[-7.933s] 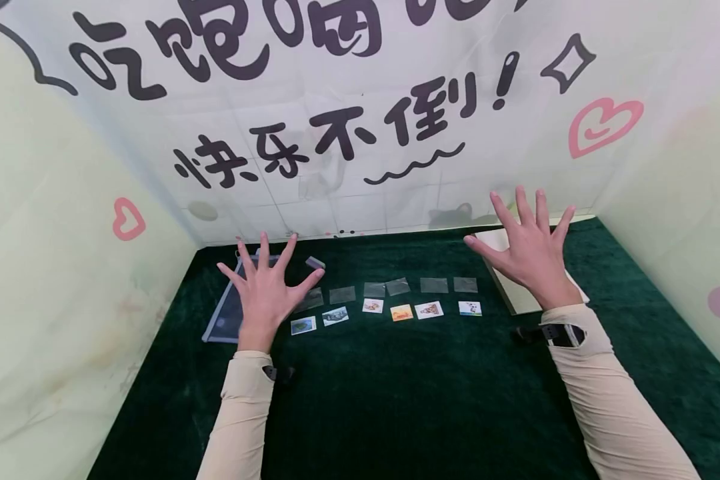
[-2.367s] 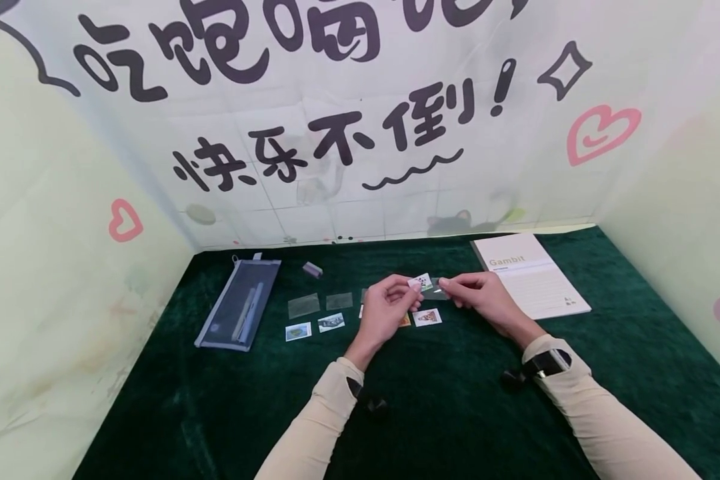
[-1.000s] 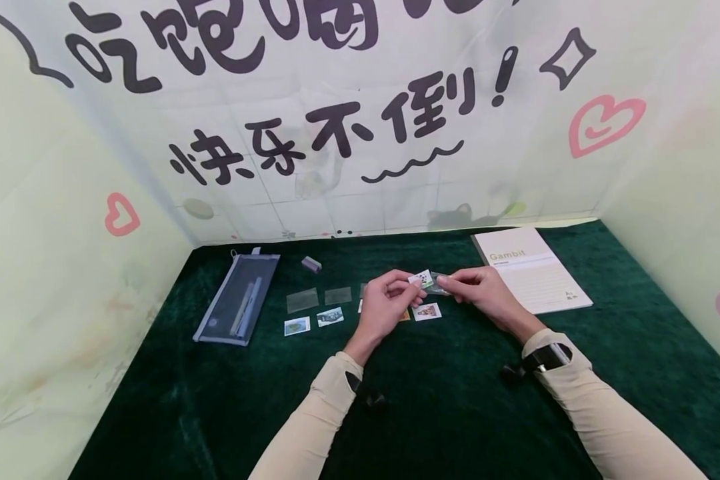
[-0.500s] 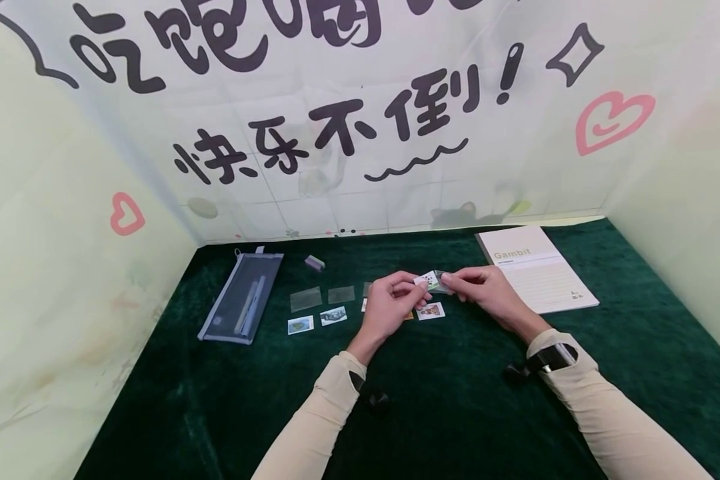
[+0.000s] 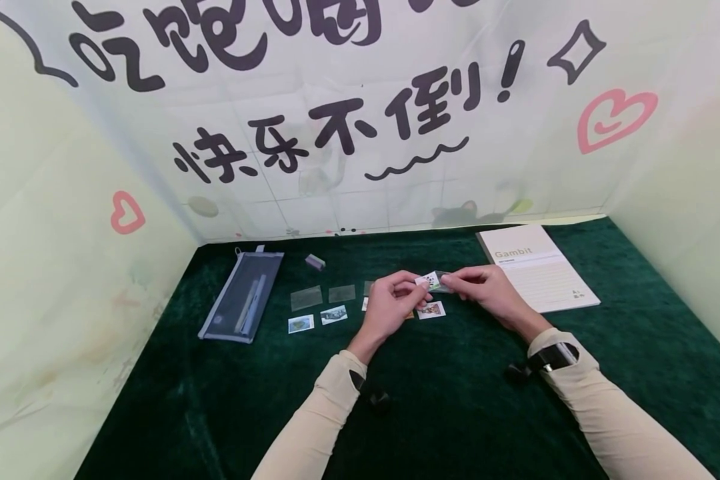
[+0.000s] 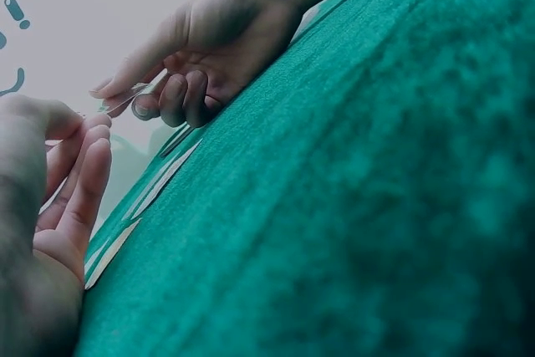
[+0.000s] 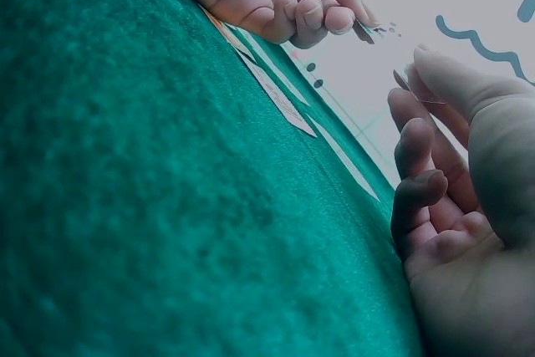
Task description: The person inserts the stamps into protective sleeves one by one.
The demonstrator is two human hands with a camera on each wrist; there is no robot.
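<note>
In the head view my left hand (image 5: 390, 303) pinches a small white-bordered postage stamp (image 5: 427, 281) with a black-and-white picture between thumb and fingers. My right hand (image 5: 489, 293) pinches a clear plastic sleeve (image 5: 441, 283) at its right end. Stamp and sleeve meet edge to edge between the hands, overlapping in this view. Both wrist views show the two hands raised over the cloth, fingertips facing each other. Below them lies a stamp (image 5: 431, 310) with a brownish picture; an orange one is mostly hidden behind my left hand. Farther left lie a blue-green stamp (image 5: 301, 324) and a greyish stamp (image 5: 334, 315).
Two clear sleeves (image 5: 307, 298) lie above the left stamps; another is partly covered by my left hand. A zip pencil pouch (image 5: 240, 300) with pens inside is at the left, near an eraser (image 5: 315, 262). A notebook (image 5: 540, 270) lies right on the green cloth (image 5: 432, 400).
Both hands were spread wide above the table; since then they came together, lifting the rightmost stamp and a sleeve. Stamp and sleeve have drawn closer; over the last half second the hands barely moved.
</note>
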